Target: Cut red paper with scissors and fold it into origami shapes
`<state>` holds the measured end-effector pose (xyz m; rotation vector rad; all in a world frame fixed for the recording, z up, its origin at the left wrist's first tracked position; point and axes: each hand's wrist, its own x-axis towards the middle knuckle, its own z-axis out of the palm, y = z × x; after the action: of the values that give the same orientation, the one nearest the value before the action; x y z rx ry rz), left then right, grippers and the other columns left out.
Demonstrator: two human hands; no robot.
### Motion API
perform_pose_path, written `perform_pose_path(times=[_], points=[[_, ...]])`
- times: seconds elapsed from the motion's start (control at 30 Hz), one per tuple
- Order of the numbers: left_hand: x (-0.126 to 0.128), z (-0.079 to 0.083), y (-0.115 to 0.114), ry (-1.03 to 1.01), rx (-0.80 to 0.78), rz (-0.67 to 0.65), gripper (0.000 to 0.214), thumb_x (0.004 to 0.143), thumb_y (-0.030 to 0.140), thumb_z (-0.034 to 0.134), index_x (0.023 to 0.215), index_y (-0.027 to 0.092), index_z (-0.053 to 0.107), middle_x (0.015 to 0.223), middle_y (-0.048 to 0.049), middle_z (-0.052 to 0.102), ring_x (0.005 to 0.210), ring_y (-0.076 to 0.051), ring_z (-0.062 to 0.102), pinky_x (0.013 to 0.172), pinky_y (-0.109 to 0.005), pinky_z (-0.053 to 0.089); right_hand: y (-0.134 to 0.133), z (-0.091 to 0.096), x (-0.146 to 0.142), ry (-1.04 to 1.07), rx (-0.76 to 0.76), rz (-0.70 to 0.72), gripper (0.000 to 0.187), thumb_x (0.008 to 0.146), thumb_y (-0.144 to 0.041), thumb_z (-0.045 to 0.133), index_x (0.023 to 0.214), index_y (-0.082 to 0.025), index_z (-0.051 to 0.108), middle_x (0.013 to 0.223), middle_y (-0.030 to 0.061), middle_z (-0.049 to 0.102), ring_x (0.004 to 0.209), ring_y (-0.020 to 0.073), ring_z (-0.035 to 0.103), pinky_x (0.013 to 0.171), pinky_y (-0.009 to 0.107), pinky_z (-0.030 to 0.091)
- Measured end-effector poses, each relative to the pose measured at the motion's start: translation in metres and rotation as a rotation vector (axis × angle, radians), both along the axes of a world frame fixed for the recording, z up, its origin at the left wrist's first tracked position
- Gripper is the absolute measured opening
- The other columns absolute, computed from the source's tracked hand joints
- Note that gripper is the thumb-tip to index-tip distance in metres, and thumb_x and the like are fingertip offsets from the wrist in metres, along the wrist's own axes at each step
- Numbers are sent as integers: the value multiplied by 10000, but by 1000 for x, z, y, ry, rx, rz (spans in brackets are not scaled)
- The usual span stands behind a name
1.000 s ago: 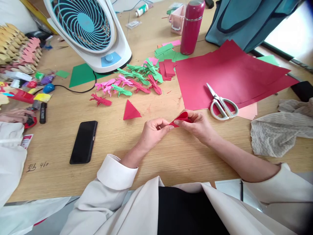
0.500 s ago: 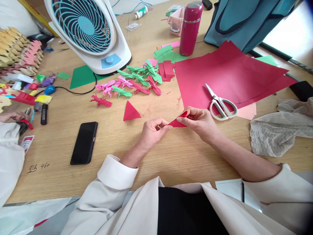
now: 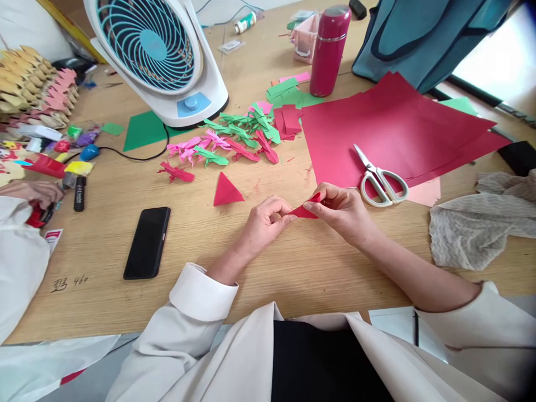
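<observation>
Between my two hands is a small folded piece of red paper [image 3: 305,211], just above the wooden table. My left hand [image 3: 270,219] pinches its left corner between thumb and forefinger. On the right side, my right hand [image 3: 341,211] grips the upper fold, and a flap of paper curls up by the thumb. A folded red paper triangle [image 3: 226,190] lies on the table left of my hands. Beyond it sit several folded paper figures [image 3: 238,134] in green, pink and red. White-handled scissors [image 3: 383,181] rest partly on large red paper sheets [image 3: 377,123], right of my right hand.
A black phone [image 3: 147,243] lies to the left. Farther back stand a white fan [image 3: 192,84], a magenta flask [image 3: 330,53] and a blue bag [image 3: 402,44]. A crumpled cloth [image 3: 469,229] is at right. At far left, another person's hand [image 3: 36,192] holds red-handled scissors.
My hands keep the same pinch on the red paper with hardly any movement. The whole view has shifted slightly. At far left, the other person's hand and sleeve have moved inward.
</observation>
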<state>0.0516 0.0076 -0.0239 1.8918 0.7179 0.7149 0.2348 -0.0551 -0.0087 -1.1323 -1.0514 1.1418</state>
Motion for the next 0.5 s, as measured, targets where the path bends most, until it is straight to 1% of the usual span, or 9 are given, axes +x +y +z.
perform_pose_path(times=[0.07,0.13,0.23,0.37,0.5], points=[[1,0,-2,-9,-16,8,151,849,307,672,809,163,658,884,-47,627,793,-140,576,601,-223,429,-1,-3,-1,-25,9,15,318,711,-397,806,668,-191,567,661,-26,559,605,106,454,568,266,356],[2,0,-4,-30,-12,13,158,846,318,679,813,165,653,852,-38,627,781,-139,572,627,-235,437,-2,-6,-2,-38,-3,34,319,714,-407,804,680,-193,570,667,-27,558,603,106,453,570,269,359],[3,-1,-6,-41,22,15,190,854,319,674,755,165,622,763,-12,594,721,-125,543,647,-245,421,-2,-10,-5,-38,-26,56,323,703,-412,812,679,-192,576,668,-27,562,600,107,459,578,273,373],[3,-1,-5,-18,56,19,226,856,310,670,702,166,589,705,10,536,666,-109,492,614,-239,383,-2,-10,-5,-27,-46,28,314,689,-412,818,700,-192,595,691,-19,589,616,114,487,589,277,389],[3,-1,-4,-6,41,35,226,854,329,668,712,167,604,711,5,550,672,-112,505,616,-232,393,0,-9,-5,-31,-55,24,327,677,-420,822,694,-189,591,682,-21,589,603,108,482,573,270,379]])
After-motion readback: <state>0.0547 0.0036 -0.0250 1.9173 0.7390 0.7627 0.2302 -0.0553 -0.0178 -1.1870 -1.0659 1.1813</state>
